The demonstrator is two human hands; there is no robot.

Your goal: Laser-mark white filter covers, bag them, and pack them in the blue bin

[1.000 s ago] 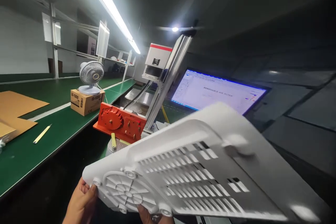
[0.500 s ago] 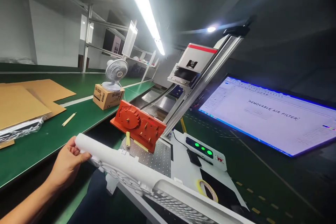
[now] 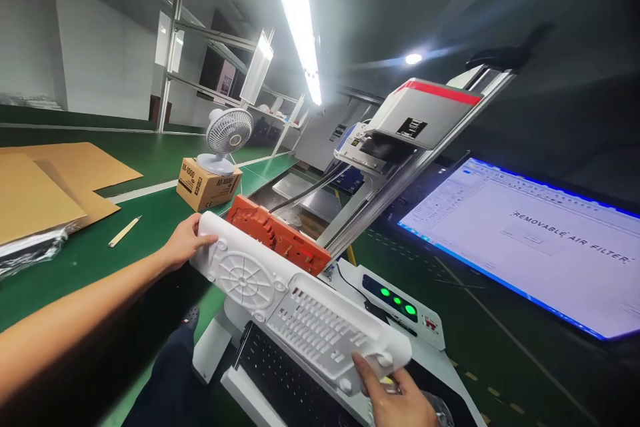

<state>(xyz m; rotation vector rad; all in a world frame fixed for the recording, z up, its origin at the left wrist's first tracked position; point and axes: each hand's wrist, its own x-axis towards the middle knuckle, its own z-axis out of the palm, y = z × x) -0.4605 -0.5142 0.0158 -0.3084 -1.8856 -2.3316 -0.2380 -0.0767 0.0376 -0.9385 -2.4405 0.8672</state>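
A long white plastic cover (image 3: 280, 280), with a round spoked pattern and a slotted vent grille on the side towards me, is held up between my hands. My left hand (image 3: 187, 240) is closed on its far left end, thumb on the near face. At the lower right end my right hand (image 3: 395, 393) grips it, fingers on the corner. Right behind the cover stands an orange fixture (image 3: 280, 233) with raised round shapes, its lower part hidden. I cannot tell whether the cover touches it.
Above the fixture, a white machine head with a red stripe (image 3: 425, 113) rides a slanted metal column. A control panel with green lights (image 3: 397, 300) and a monitor (image 3: 530, 247) are at right. At left are cardboard sheets (image 3: 45, 187), a cutter (image 3: 125, 231) and a fan (image 3: 230, 133) on a box (image 3: 207, 187).
The cover has moved up and away towards the orange fixture and turned its vented face to me. My right hand has come into view, gripping its right end.
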